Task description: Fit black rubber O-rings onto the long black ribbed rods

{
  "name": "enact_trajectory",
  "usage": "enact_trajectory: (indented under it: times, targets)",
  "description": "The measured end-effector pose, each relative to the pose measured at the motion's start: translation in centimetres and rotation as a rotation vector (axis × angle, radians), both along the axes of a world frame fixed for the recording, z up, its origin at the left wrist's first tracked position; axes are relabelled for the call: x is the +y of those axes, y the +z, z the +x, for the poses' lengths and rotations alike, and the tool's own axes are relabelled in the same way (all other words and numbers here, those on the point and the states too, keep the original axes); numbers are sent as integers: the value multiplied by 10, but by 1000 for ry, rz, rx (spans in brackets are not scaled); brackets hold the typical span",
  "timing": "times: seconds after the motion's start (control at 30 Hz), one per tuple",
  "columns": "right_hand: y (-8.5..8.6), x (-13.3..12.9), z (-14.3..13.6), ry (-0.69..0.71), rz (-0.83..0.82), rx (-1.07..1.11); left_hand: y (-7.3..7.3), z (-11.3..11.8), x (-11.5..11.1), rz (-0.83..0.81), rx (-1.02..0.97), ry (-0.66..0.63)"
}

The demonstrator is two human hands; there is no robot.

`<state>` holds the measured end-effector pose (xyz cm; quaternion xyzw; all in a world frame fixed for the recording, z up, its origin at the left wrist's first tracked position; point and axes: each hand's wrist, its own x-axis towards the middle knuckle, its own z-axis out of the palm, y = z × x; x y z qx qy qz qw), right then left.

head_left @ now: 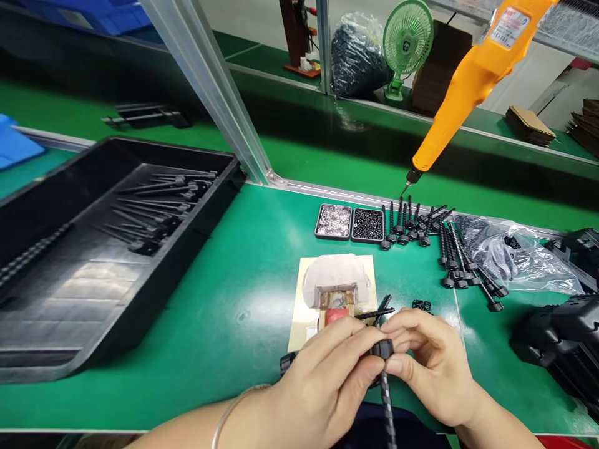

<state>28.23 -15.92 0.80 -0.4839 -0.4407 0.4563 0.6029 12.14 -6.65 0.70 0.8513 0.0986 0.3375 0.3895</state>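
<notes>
Both hands, the left hand (322, 380) and right hand (433, 365), pinch a black ridged plastic rod (387, 399) above the green bench (224, 312).

Both hands (374, 368) together (fingers pinched)

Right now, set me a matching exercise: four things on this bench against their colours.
Things:
1. fan
2. screwdriver
3. big tray
4. bench mat

Colours:
A. black
B. dark green
C. orange
D. pale green

Pairs: 1-D, 2-C, 3-A, 4-B.
</notes>
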Motion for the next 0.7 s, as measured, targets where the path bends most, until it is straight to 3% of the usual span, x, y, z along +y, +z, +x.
enact_trajectory:
  times: [0.27, 0.53, 0.7]
  targets:
    - [-2, 2, 8, -80, 182, -254, 1, -5, 7, -16, 20, -80]
    - [-3, 5, 9, -109, 402, -537, 9, -1, 5, -32, 20, 2]
    - [-8, 5, 10, -113, 503, -762, 15, 4, 6, -257, 149, -37]
